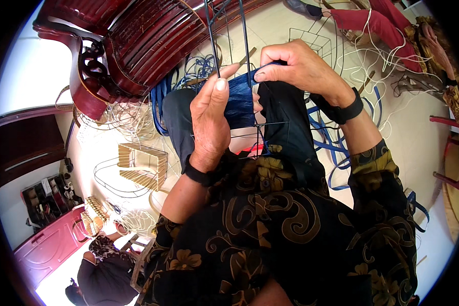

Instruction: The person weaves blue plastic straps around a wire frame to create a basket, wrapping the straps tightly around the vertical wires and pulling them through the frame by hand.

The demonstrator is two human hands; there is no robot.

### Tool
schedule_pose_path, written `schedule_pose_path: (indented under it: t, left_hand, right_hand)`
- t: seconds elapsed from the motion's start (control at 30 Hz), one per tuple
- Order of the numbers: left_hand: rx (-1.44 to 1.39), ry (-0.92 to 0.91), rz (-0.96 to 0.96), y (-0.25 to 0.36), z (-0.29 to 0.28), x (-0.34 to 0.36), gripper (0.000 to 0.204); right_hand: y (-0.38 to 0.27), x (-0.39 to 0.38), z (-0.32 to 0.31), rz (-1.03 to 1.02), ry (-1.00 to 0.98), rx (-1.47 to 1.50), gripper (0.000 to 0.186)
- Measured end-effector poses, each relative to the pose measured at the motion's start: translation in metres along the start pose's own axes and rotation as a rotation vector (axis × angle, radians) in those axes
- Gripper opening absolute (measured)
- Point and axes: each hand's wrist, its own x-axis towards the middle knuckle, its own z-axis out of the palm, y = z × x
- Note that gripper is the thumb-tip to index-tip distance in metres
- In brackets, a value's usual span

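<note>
Over my lap stands a dark wire frame (244, 35) with upright rods, partly wrapped in a blue woven band (239, 104). My left hand (210, 120) is closed around the frame's left side, its thumb raised by a rod. Fingertips show past the band's right edge, so the hand seems to reach behind it. On the other side, my right hand (301, 66) pinches a blue strip (273, 64) between thumb and fingers, just beside the right rod. That strip runs into the top of the weave. Dark bands circle both my wrists.
A carved red-brown wooden bench (148, 51) stands ahead at left. Loose blue strips (336, 148) and pale cords (137, 122) lie on the floor. A partly wrapped tan frame (143, 166) sits at left. Another person (107, 273) is at lower left; red-trousered legs (364, 20) extend at upper right.
</note>
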Motion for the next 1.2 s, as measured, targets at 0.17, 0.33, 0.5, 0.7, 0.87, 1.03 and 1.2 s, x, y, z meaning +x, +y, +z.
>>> schedule_pose_path:
  t: [0.17,0.33,0.5,0.7,0.87,1.03,1.2]
  left_hand:
    - [-0.104,-0.154,-0.127,0.000,-0.015,0.010,0.065]
    - [-0.303,-0.362,-0.226,-0.001,-0.024,0.031,0.079]
    - [-0.277,-0.334,-0.217,-0.005,-0.023,0.030,0.078]
    - [-0.231,-0.298,-0.183,-0.008,-0.023,0.027,0.076]
    - [-0.264,-0.264,-0.223,-0.010,-0.024,0.027,0.071]
    - [-0.296,-0.295,-0.205,-0.009,-0.025,0.026,0.071]
    - [-0.297,-0.335,-0.203,-0.009,-0.024,0.024,0.071]
  right_hand:
    - [-0.012,-0.007,0.000,-0.013,0.046,-0.021,0.024]
    - [-0.012,-0.003,0.000,-0.071,0.069,-0.126,0.024]
    - [-0.010,-0.003,0.000,-0.089,0.078,-0.170,0.025]
    - [-0.010,-0.005,0.001,-0.053,0.070,-0.133,0.025]
    - [-0.009,-0.007,0.002,0.001,0.072,-0.104,0.026]
    - [-0.034,-0.013,0.001,0.071,0.088,-0.135,0.023]
    - [-0.042,-0.023,0.009,0.109,0.163,-0.161,0.025]
